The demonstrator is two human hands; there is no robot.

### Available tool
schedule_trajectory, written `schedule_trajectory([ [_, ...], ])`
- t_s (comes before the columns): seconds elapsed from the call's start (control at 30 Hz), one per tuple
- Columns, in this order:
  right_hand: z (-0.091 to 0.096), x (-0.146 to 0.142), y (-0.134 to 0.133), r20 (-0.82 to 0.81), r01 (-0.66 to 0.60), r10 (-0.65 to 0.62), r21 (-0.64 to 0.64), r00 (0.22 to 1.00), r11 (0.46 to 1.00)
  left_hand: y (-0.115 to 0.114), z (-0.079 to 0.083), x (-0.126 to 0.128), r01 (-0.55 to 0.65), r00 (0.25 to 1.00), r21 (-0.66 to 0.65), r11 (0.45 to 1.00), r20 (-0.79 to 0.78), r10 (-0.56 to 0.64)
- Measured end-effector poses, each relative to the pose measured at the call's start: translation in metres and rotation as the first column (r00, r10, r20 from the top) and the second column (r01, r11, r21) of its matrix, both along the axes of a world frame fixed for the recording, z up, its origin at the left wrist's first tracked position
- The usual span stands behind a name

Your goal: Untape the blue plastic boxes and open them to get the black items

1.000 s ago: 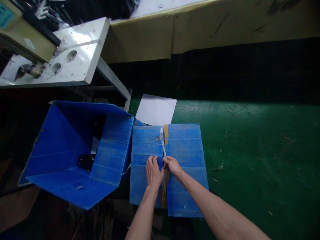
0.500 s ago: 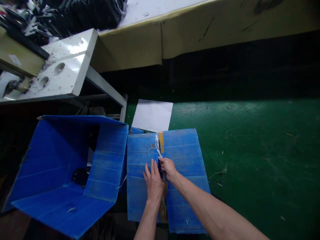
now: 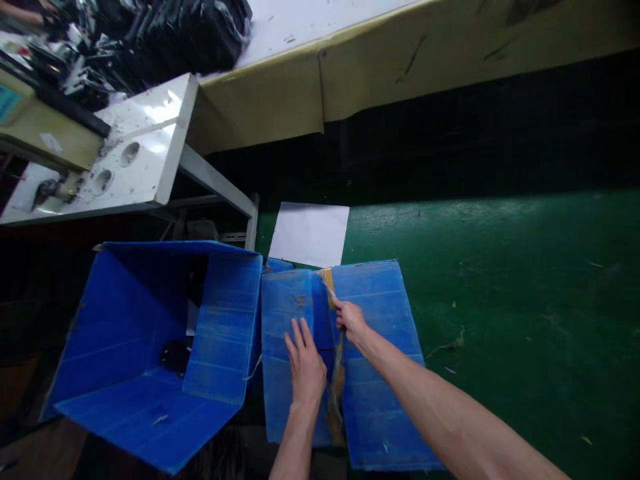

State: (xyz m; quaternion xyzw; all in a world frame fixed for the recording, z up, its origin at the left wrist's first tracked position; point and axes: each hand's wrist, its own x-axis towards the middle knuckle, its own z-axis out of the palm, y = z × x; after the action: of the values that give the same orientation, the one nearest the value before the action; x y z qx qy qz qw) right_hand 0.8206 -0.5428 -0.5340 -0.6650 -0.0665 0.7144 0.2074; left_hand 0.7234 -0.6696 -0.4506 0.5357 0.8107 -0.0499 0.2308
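A blue corrugated plastic box (image 3: 380, 307) stands on the floor, its two top flaps parted by a narrow gap. My right hand (image 3: 351, 321) is closed on a strip of packing tape (image 3: 329, 285) that runs along the edge of the right flap. The tape's loose lower part (image 3: 336, 393) hangs crumpled below that hand. My left hand (image 3: 306, 365) lies with fingers spread on the left flap (image 3: 280, 313), pressing near its inner edge. Through the gap a blue inner surface shows; the box's contents are hidden.
An open blue box (image 3: 220, 320) stands directly left, with a dark object (image 3: 176, 355) inside. A white sheet (image 3: 310, 233) lies on the green floor (image 3: 525, 300) behind. A white sewing table (image 3: 150, 143) and a long covered table (image 3: 270, 100) with stacked black items stand beyond.
My right hand has moved slightly right and up with the tape, which has come away from the left flap. The gap between the flaps has widened. My left hand stays on the left flap.
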Motion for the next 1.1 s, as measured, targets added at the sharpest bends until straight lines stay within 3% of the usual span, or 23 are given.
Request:
schedule_trajectory([
  [0.17,-0.004,0.000,-0.002,0.149,-0.186,0.181,0.024,0.972,0.982,-0.015,0.015,-0.013,-0.028,0.994,0.165,0.986,0.105,0.010],
  [0.3,0.013,-0.003,-0.010,0.248,-0.425,0.375,0.198,0.893,0.883,-0.012,0.009,-0.016,-0.148,0.983,0.183,0.972,0.131,0.125],
  [0.37,0.030,0.001,-0.035,0.340,-0.540,0.438,0.317,0.832,0.779,-0.010,0.007,-0.015,-0.201,0.977,0.155,0.967,0.107,0.185],
  [0.47,0.057,0.007,-0.089,0.419,-0.701,0.562,0.451,0.713,0.552,-0.008,0.008,-0.015,-0.187,0.981,0.093,0.978,0.069,0.181],
  [0.53,0.068,0.009,-0.121,0.436,-0.785,0.669,0.474,0.602,0.398,-0.006,0.009,-0.016,-0.165,0.985,0.062,0.984,0.054,0.162],
  [0.6,0.071,0.008,-0.142,0.479,-0.860,0.738,0.429,0.475,0.275,-0.005,0.008,-0.017,-0.134,0.991,0.035,0.990,0.013,0.134],
  [0.83,0.066,0.013,-0.144,0.695,-0.978,0.715,0.194,0.077,-0.083,-0.009,-0.002,-0.016,0.040,0.991,-0.005,0.999,-0.132,-0.040],
  [1.0,0.063,0.032,-0.150,0.755,-0.912,0.653,0.223,-0.062,-0.345,-0.013,-0.011,-0.022,0.078,0.989,0.009,0.997,-0.128,-0.077],
  [1.1,0.061,0.040,-0.153,0.781,-0.865,0.612,0.220,-0.121,-0.451,-0.011,-0.018,-0.023,0.078,0.989,0.016,0.997,-0.126,-0.075],
])
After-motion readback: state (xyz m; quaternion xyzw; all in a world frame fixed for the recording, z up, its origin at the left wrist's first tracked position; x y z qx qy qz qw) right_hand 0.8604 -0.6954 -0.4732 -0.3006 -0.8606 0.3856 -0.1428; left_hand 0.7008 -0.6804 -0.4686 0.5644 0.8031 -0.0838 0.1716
